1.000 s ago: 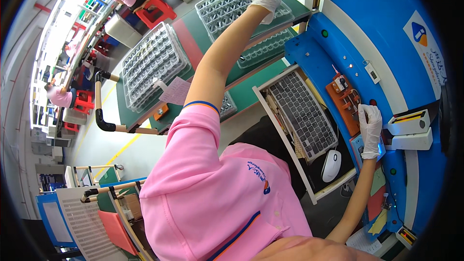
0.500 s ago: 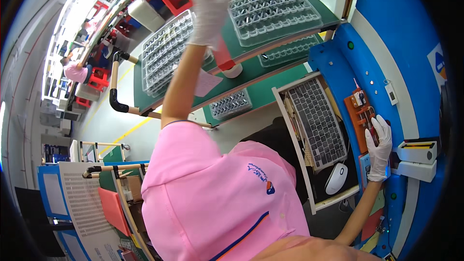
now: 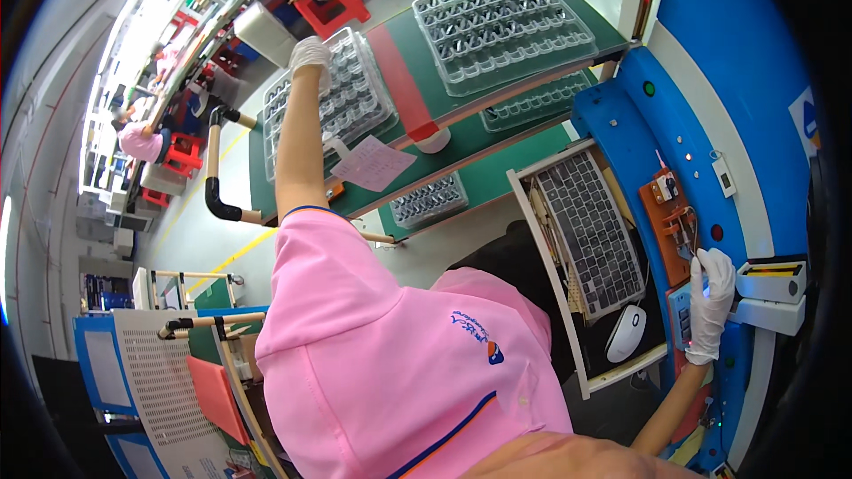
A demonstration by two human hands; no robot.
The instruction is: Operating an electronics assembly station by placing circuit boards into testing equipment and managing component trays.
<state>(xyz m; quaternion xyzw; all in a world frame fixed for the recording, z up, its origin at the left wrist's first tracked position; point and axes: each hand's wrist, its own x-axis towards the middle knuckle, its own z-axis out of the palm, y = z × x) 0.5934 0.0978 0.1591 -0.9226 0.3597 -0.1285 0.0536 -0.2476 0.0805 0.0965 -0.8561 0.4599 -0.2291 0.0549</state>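
Note:
My left hand (image 3: 311,55), in a white glove, reaches over the far-left clear plastic tray (image 3: 362,96) of small dark parts. Its fingers point down and are mostly hidden, so I cannot see whether they hold a part. My right hand (image 3: 713,302), also gloved, is at the near end of an orange fixture (image 3: 660,213) on the blue machine, over a small blue device (image 3: 681,315). Its thumb and fingers are apart, with blue light showing between them. Thin metal pieces sit on the fixture beside the fingertips.
Another filled clear tray (image 3: 506,31) stands on the green shelf, right of a red strip (image 3: 399,80). A pink paper slip (image 3: 373,164) hangs at the shelf edge. An open drawer holds a keyboard (image 3: 590,235) and white mouse (image 3: 627,333). People sit on red stools (image 3: 330,4) further off.
My left hand has moved down and left onto the left tray, from high above the shelf. My right hand has drawn back toward me from the fixture's dark red piece.

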